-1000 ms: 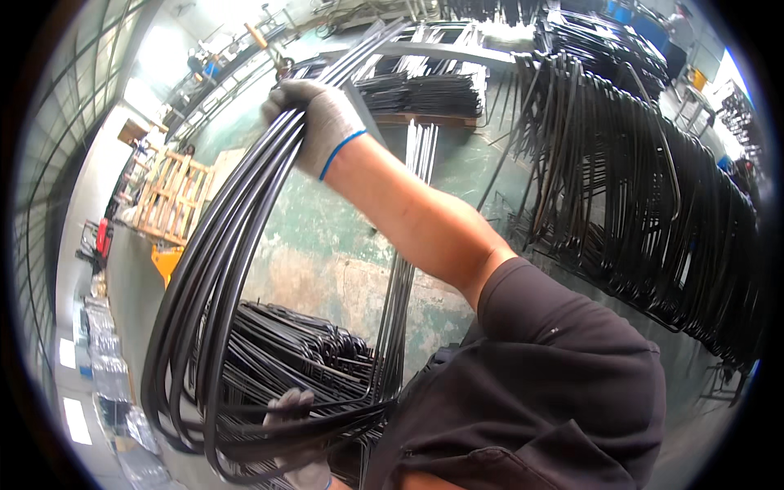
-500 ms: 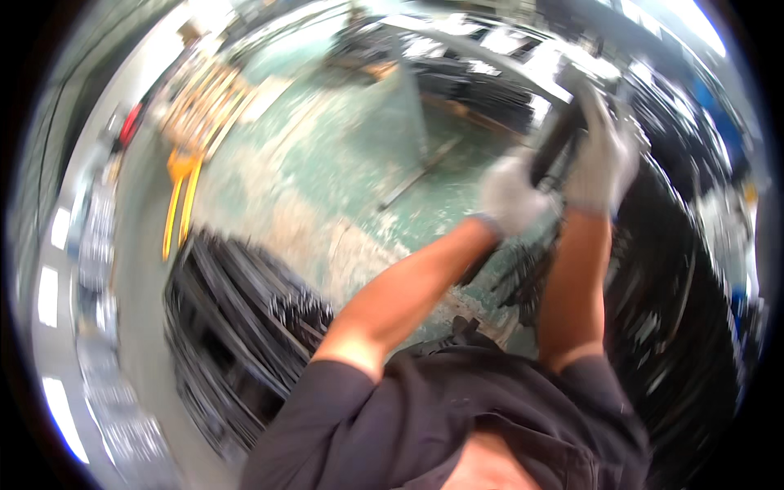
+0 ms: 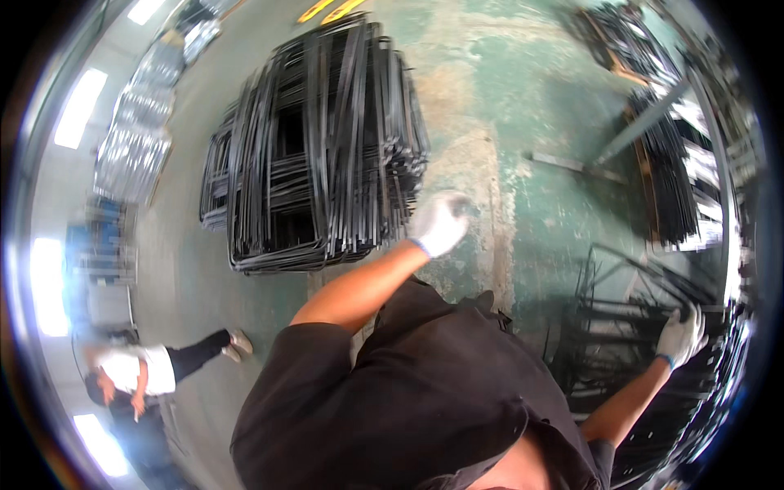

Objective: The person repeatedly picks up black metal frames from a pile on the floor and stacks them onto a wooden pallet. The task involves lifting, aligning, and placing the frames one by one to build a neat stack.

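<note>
My left hand (image 3: 441, 224), in a white glove with a dark patch, hangs over the floor just right of a tall stack of black metal frames (image 3: 314, 147). Motion smears its fingers, so their pose is unclear. Out to the right, my gloved right hand (image 3: 682, 335) is over a second group of black metal frames (image 3: 604, 347). Its thumb and fingers are apart, with dark metal behind the gap. Whether it touches a frame bar I cannot tell. Thin bars of one tilted frame (image 3: 625, 260) stick up close to that hand.
A grey metal stand (image 3: 645, 122) has its foot (image 3: 563, 163) on the green floor. More black frames (image 3: 665, 180) lie on pallets beyond it. Yellow forks (image 3: 339, 10) show at the top edge. Wrapped stacks (image 3: 139, 131) line the left wall; a person (image 3: 151, 367) is at lower left.
My view has swung left, bringing the frame stack to upper middle. My hands, formerly close together at a dark bar, are now far apart: left by the stack, right over the right-hand frames.
</note>
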Available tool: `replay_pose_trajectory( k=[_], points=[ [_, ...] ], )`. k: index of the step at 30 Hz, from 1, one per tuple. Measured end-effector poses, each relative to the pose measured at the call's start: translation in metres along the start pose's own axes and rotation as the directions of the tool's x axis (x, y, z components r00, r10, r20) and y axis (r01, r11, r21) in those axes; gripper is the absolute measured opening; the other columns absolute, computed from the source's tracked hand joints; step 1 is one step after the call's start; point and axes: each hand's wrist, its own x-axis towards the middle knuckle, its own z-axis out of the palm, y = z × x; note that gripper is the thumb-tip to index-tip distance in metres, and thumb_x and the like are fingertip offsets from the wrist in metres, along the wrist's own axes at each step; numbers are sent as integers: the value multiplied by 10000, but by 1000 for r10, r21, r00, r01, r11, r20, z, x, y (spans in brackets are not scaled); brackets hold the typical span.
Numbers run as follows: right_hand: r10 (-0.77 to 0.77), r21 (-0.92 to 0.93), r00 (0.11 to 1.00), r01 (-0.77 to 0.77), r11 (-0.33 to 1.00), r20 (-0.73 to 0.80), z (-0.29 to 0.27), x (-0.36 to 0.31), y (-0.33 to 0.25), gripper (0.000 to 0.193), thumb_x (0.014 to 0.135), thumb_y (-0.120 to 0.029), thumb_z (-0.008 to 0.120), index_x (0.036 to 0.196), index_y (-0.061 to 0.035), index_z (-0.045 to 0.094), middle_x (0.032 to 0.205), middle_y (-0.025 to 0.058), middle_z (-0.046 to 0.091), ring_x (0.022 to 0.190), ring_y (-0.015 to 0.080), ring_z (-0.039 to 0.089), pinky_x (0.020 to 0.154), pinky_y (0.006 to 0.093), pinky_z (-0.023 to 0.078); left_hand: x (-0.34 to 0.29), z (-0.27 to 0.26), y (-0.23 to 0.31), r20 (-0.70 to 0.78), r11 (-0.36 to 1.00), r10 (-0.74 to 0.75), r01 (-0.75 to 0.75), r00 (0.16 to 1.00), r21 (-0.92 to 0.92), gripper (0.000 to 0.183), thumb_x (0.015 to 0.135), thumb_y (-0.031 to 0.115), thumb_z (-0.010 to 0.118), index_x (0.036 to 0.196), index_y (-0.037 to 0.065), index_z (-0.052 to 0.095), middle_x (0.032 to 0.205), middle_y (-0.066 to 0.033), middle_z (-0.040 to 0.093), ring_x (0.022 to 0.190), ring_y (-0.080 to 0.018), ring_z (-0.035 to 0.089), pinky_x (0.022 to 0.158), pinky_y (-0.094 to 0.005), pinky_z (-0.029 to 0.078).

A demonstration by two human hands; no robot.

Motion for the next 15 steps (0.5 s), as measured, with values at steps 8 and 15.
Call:
replay_pose_trajectory(
  k=[8,15],
  points=[
    [-532,651,768,612,449,-355,-16,-143,-341,391,915,-160,836,1285,-69,745,1258,161,766,1159,373,720,1038,465,563,-140,-193,-272,-483,845,-410,521,774,117,301,830,42,670,1107,21,785,1113,-178,793,1053,-357,762,966,-408,600],
    [-892,719,81,627,-301,-444,-129,-348,-600,487,773,-176,875,1215,-36,726,1244,159,739,1261,367,654,1159,495,471,-212,-283,-363,94,747,-361,227,928,625,652,751,47,716,1398,48,633,1453,-148,658,1392,-361,565,1228,-476,417]
  ],
)
